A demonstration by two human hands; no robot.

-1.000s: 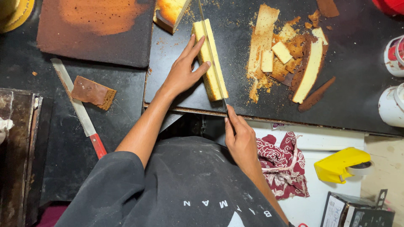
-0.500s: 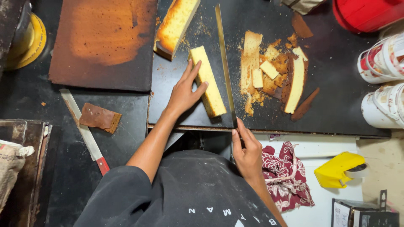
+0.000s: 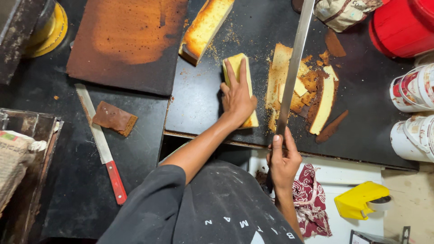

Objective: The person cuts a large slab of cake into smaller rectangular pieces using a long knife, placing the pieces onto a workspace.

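On the dark board: a yellow cake strip [image 3: 239, 86] lies lengthwise, near the board's middle, with crumbs around it.
Left hand [image 3: 237, 97]: laid flat on the cake strip, fingers stretched out and pressing down, not curled around it.
Right hand [image 3: 284, 158]: at the near edge of the board, fingers closed around the handle of a long knife [image 3: 294, 63].
Long knife: its blade runs far across the board, just right of the cake strip, over the trimmings [image 3: 312, 90].
Trimmings: pale slices and brown crust pieces, right of the blade.
Far side: a larger cake block [image 3: 205, 27] sits beside a brown cake slab [image 3: 129, 40].
Left side: a red-handled knife [image 3: 101, 142] lies by a brown crust piece [image 3: 114, 118].
Right edge: a red bucket [image 3: 402, 25] and white tubs [image 3: 413, 113].
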